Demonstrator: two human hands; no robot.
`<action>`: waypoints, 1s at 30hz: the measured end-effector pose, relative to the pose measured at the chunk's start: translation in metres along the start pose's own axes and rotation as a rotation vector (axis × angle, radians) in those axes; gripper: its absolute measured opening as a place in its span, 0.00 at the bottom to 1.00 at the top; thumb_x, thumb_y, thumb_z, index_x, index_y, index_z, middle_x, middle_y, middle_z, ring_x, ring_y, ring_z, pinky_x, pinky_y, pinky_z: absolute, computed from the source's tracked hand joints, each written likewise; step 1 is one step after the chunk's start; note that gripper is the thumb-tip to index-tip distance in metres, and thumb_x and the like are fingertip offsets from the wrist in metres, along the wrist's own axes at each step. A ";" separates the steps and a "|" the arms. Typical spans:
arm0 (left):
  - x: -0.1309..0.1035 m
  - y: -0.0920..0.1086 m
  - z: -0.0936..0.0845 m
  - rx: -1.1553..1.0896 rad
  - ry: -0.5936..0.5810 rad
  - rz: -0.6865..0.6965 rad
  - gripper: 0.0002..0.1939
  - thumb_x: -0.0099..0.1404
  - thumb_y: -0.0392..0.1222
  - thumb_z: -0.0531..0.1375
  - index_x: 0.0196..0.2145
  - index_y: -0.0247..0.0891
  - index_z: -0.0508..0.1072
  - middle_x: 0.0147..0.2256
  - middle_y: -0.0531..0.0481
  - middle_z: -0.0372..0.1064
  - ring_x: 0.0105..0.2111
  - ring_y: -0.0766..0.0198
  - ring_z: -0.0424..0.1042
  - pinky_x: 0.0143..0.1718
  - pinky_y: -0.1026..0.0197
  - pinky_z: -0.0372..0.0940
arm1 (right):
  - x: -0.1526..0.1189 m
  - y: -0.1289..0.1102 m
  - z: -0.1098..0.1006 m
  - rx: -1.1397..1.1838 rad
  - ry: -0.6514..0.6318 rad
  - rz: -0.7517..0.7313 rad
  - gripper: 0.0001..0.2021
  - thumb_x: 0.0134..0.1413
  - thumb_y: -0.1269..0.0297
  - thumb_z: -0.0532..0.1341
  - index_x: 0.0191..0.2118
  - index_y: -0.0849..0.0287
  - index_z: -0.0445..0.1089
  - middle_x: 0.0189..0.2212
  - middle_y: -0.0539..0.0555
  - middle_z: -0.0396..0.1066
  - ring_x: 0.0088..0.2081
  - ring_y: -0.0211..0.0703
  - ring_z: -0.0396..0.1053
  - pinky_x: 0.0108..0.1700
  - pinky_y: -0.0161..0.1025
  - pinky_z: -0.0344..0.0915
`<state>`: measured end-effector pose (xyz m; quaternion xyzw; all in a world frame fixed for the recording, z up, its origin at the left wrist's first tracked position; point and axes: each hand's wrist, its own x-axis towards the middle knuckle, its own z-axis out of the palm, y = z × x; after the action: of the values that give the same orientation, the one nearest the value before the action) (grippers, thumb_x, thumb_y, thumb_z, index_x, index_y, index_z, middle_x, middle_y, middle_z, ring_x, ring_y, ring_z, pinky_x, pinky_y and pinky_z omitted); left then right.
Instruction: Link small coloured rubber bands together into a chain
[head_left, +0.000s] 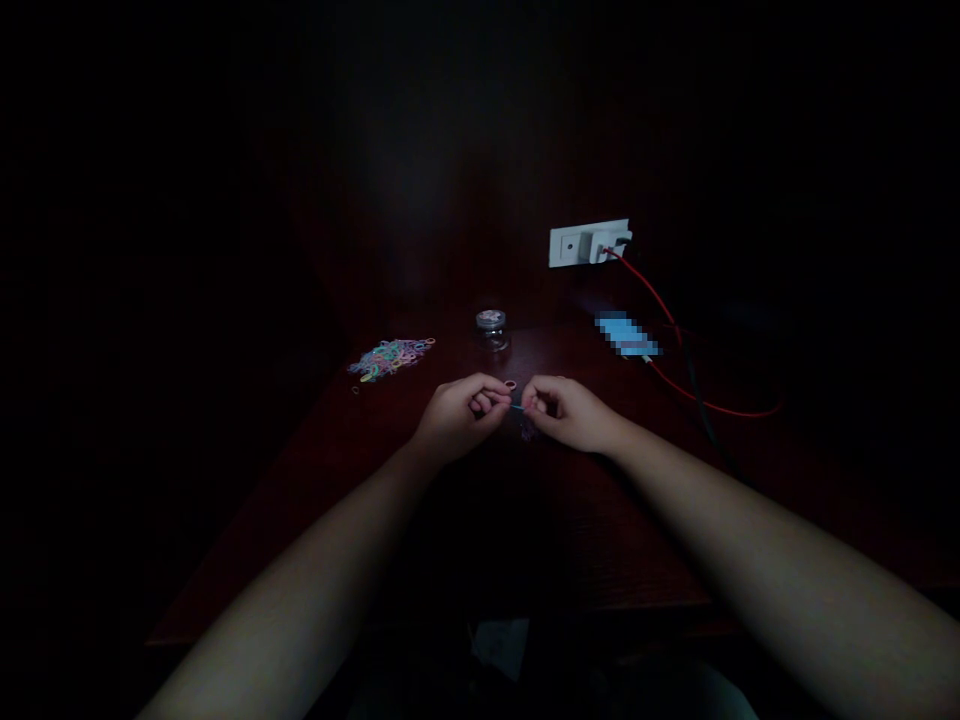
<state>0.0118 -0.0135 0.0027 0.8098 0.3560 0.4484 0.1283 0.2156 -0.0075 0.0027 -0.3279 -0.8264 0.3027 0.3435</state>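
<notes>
My left hand [466, 412] and my right hand [567, 412] face each other above the dark red table. Between their pinched fingertips runs a short light-blue rubber band [517, 407], held at both ends. Just behind the fingers shows a pinkish-orange band [510, 385]; whether it touches them I cannot tell. Under my right fingers lies a small purple bunch of bands [528, 430], partly hidden. Farther left is a loose pile of small coloured bands [390, 358]. A small clear jar [492, 332] with a lid stands beyond my hands.
At the back right, a blurred-out phone [627, 335] lies on the table [525, 540]. A red cable [660, 290] loops from its end to a charger in the white wall socket [571, 247]. A dark cable runs down the right side. The surroundings are very dark.
</notes>
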 end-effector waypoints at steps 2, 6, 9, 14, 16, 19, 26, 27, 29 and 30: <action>0.000 0.000 0.000 0.001 0.003 0.001 0.09 0.59 0.37 0.62 0.39 0.36 0.74 0.31 0.49 0.75 0.25 0.71 0.69 0.26 0.69 0.66 | 0.000 0.000 0.001 0.031 0.011 0.006 0.02 0.50 0.70 0.58 0.32 0.60 0.63 0.21 0.46 0.60 0.22 0.32 0.57 0.25 0.31 0.54; 0.000 0.000 -0.001 0.012 0.011 -0.002 0.09 0.59 0.37 0.62 0.38 0.36 0.75 0.30 0.50 0.75 0.24 0.72 0.68 0.25 0.70 0.65 | -0.001 0.000 0.002 0.084 0.040 0.013 0.06 0.49 0.70 0.58 0.35 0.59 0.61 0.21 0.45 0.59 0.22 0.32 0.56 0.24 0.30 0.54; 0.000 0.001 -0.001 0.015 0.012 -0.001 0.08 0.59 0.37 0.62 0.38 0.36 0.75 0.31 0.50 0.75 0.24 0.72 0.69 0.25 0.70 0.66 | -0.002 0.001 0.002 0.082 0.039 0.009 0.07 0.49 0.70 0.60 0.35 0.59 0.61 0.21 0.44 0.59 0.22 0.31 0.56 0.24 0.30 0.54; 0.000 0.002 -0.001 0.017 0.001 -0.005 0.09 0.58 0.36 0.62 0.39 0.36 0.74 0.32 0.50 0.76 0.25 0.72 0.70 0.26 0.70 0.66 | -0.001 -0.002 0.001 0.099 -0.006 0.023 0.08 0.47 0.69 0.63 0.34 0.60 0.63 0.20 0.44 0.60 0.21 0.32 0.58 0.24 0.31 0.54; 0.000 0.002 -0.001 0.017 -0.004 -0.006 0.09 0.58 0.36 0.62 0.39 0.36 0.74 0.32 0.50 0.76 0.26 0.71 0.70 0.26 0.70 0.66 | -0.001 -0.003 0.000 0.078 -0.005 0.031 0.07 0.47 0.68 0.63 0.33 0.61 0.64 0.19 0.44 0.60 0.21 0.32 0.58 0.24 0.31 0.55; 0.000 0.002 -0.001 0.013 0.001 -0.002 0.08 0.58 0.36 0.62 0.38 0.36 0.74 0.32 0.50 0.76 0.25 0.72 0.70 0.26 0.70 0.66 | 0.000 -0.002 0.000 0.013 0.010 0.021 0.04 0.49 0.68 0.62 0.32 0.61 0.66 0.19 0.45 0.62 0.21 0.33 0.59 0.25 0.32 0.55; 0.000 0.002 -0.002 0.004 0.011 -0.003 0.07 0.58 0.37 0.63 0.37 0.36 0.75 0.29 0.51 0.74 0.24 0.72 0.68 0.26 0.70 0.65 | 0.001 -0.001 0.000 -0.056 0.015 -0.002 0.03 0.51 0.69 0.60 0.29 0.62 0.66 0.18 0.46 0.62 0.21 0.32 0.58 0.26 0.32 0.56; 0.000 0.002 -0.002 0.004 0.015 -0.008 0.07 0.58 0.37 0.62 0.37 0.36 0.75 0.28 0.51 0.74 0.24 0.72 0.68 0.26 0.70 0.65 | 0.001 -0.001 0.000 -0.054 0.014 0.000 0.04 0.51 0.69 0.60 0.29 0.62 0.66 0.18 0.46 0.61 0.21 0.32 0.58 0.26 0.31 0.55; -0.001 0.002 -0.002 0.006 0.019 -0.014 0.07 0.59 0.38 0.62 0.37 0.37 0.75 0.29 0.51 0.74 0.24 0.72 0.68 0.26 0.69 0.65 | 0.000 0.000 0.000 -0.031 0.020 0.002 0.03 0.51 0.69 0.60 0.29 0.61 0.65 0.19 0.45 0.61 0.21 0.32 0.57 0.25 0.31 0.55; -0.001 0.002 -0.002 0.009 0.020 -0.016 0.07 0.58 0.38 0.62 0.37 0.37 0.75 0.29 0.51 0.74 0.25 0.71 0.68 0.27 0.69 0.65 | 0.000 0.001 0.001 -0.008 0.027 0.004 0.03 0.50 0.69 0.61 0.30 0.61 0.65 0.19 0.45 0.61 0.21 0.32 0.57 0.25 0.31 0.54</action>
<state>0.0107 -0.0154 0.0045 0.8029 0.3658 0.4540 0.1246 0.2154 -0.0070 0.0016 -0.3347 -0.8223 0.2956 0.3526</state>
